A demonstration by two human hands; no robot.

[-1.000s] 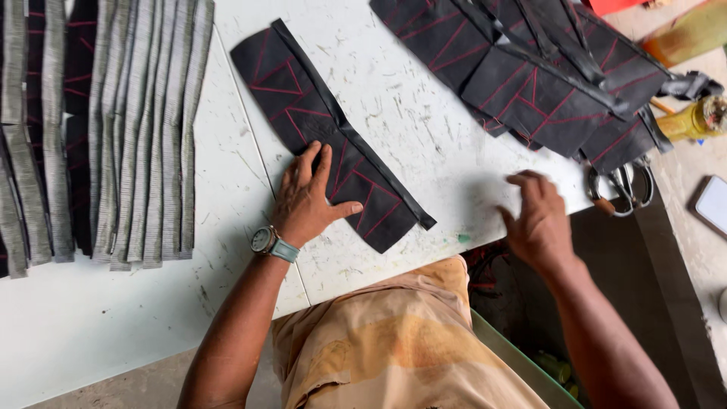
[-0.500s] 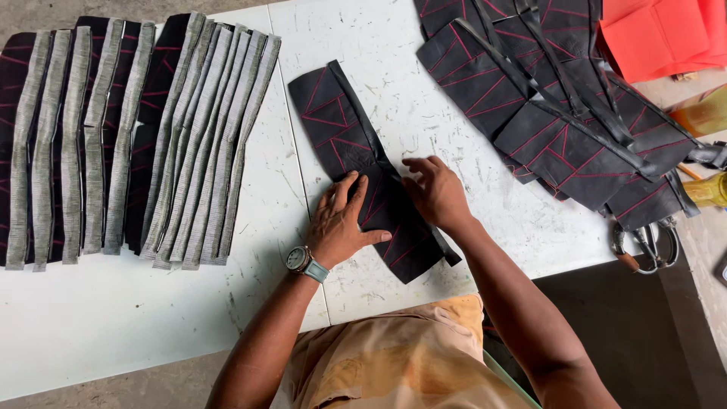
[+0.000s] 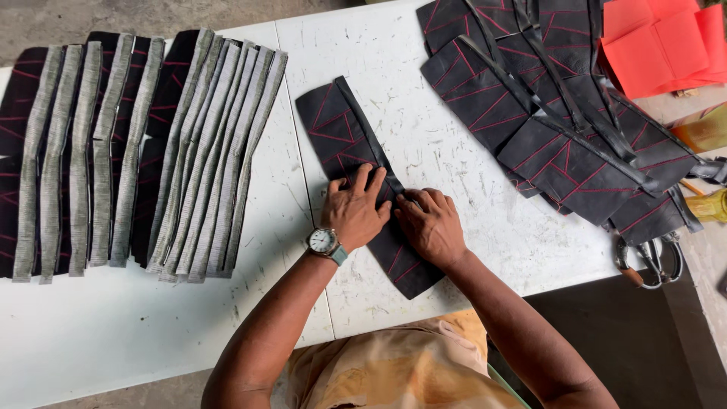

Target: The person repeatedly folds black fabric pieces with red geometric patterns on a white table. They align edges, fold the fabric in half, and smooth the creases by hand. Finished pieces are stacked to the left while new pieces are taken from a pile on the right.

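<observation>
Both hands press flat on a black leather panel with red stitching (image 3: pixel 341 136), which lies diagonally at the centre of the white table (image 3: pixel 424 144). The left hand (image 3: pixel 356 213), wearing a wristwatch (image 3: pixel 323 241), has its grip spread apart, palm down on the panel. The right hand (image 3: pixel 430 223) rests just beside it, fingers bent, pinching nothing. A fanned row of folded panels (image 3: pixel 136 151) lies left; a stack of panels (image 3: pixel 560 129), red sheets (image 3: pixel 659 45) and scissors (image 3: pixel 651 261) lie right.
</observation>
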